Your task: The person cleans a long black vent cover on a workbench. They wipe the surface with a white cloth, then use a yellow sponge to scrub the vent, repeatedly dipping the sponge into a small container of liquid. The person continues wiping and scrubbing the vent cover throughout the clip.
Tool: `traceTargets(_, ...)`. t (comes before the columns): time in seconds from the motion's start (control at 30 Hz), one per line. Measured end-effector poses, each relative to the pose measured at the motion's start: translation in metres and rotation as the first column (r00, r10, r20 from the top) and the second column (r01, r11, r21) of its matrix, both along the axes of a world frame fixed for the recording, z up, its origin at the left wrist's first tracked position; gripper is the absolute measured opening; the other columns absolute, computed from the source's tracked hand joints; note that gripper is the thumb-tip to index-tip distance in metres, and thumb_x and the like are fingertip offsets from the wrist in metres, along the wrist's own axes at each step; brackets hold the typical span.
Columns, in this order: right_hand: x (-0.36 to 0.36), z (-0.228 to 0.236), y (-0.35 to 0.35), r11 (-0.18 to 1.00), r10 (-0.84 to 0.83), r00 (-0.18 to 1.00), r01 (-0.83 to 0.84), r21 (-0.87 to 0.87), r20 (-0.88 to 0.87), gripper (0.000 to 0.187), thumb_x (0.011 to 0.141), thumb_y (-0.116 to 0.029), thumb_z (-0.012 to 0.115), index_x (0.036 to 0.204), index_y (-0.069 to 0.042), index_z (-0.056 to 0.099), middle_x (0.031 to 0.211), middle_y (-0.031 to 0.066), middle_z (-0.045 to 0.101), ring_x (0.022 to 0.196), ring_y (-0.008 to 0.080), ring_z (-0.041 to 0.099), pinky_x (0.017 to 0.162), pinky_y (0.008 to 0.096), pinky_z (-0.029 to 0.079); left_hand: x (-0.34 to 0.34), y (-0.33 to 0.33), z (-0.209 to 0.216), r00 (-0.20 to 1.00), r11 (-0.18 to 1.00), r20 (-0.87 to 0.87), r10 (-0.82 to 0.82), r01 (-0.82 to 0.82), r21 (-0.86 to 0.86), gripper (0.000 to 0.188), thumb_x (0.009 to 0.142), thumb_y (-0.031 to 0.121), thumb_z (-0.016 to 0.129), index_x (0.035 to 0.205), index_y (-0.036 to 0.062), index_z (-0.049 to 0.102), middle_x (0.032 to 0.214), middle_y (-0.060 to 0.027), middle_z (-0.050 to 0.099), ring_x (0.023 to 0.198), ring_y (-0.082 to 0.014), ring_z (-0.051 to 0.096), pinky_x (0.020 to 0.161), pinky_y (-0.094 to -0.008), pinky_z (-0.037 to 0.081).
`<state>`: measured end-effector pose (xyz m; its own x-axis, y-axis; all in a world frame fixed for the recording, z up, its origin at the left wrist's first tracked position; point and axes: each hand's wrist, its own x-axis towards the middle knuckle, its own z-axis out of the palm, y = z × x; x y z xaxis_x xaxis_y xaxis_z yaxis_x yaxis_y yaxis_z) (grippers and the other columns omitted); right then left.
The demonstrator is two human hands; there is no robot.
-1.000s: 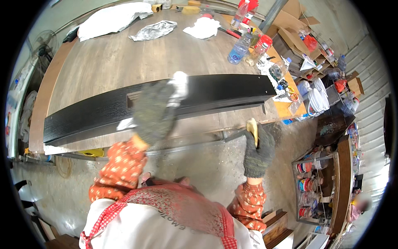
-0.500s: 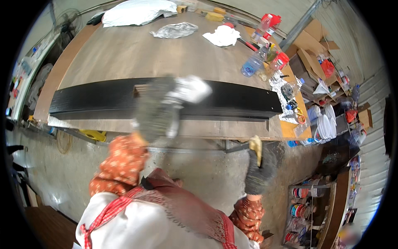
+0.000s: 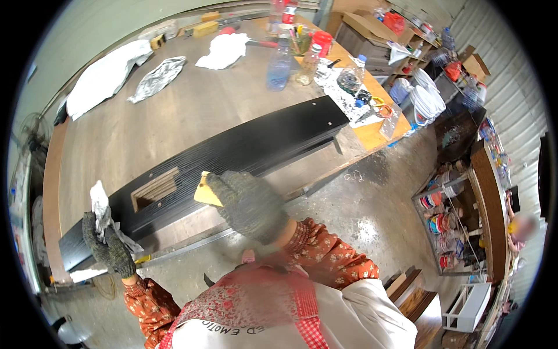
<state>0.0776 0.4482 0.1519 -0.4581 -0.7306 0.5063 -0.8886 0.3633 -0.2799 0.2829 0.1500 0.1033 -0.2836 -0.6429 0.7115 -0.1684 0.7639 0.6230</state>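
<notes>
A long black wooden board with a rectangular cut-out lies slantwise across the table near its front edge. My left hand, in a dark knit glove, grips a crumpled white rag at the board's left end. By the near edge of the board, just right of the cut-out, is my gloved right hand. Its fingers are closed on a small flat yellow piece, which looks like folded sandpaper. Whether that piece touches the board I cannot tell.
The wooden table carries a white cloth bundle, a grey rag and a white rag. Plastic bottles and scissors are at its right. A rack of paint cans stands on the floor at right.
My view has turned, so the board now slants. My left hand with the rag is at the board's left end. My right hand has come up from below the table edge to the board.
</notes>
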Motion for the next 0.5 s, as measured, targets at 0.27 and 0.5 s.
traceTargets(0.27,-0.066,-0.007,0.062,0.996,-0.094,0.995,0.094,0.000,0.033,0.054,0.078,-0.019,0.065,0.129,-0.005,0.053,0.103,0.0115,0.059,0.092,0.0273,0.059,0.071,0.0414,0.052,-0.097,0.106,0.027,0.940,0.939,0.274,-0.204,0.267,-0.218,0.043,0.086,0.004,0.057,0.129,0.0004,0.057,0.137,-0.0192,0.054,0.130,-0.0347,0.048,0.111,-0.0440,0.033)
traceTargets(0.5,-0.180,-0.010,0.190,0.935,-0.338,0.931,0.317,-0.156,-0.134,0.045,0.082,-0.020,0.072,0.123,-0.005,0.059,0.104,0.0133,0.064,0.091,0.0314,0.064,0.075,0.0421,0.053,-0.223,0.227,0.039,0.879,0.820,0.344,-0.331,0.448,-0.355,0.041,0.084,0.018,0.063,0.122,0.0028,0.062,0.129,-0.0224,0.058,0.119,-0.0401,0.055,0.105,-0.0509,0.040)
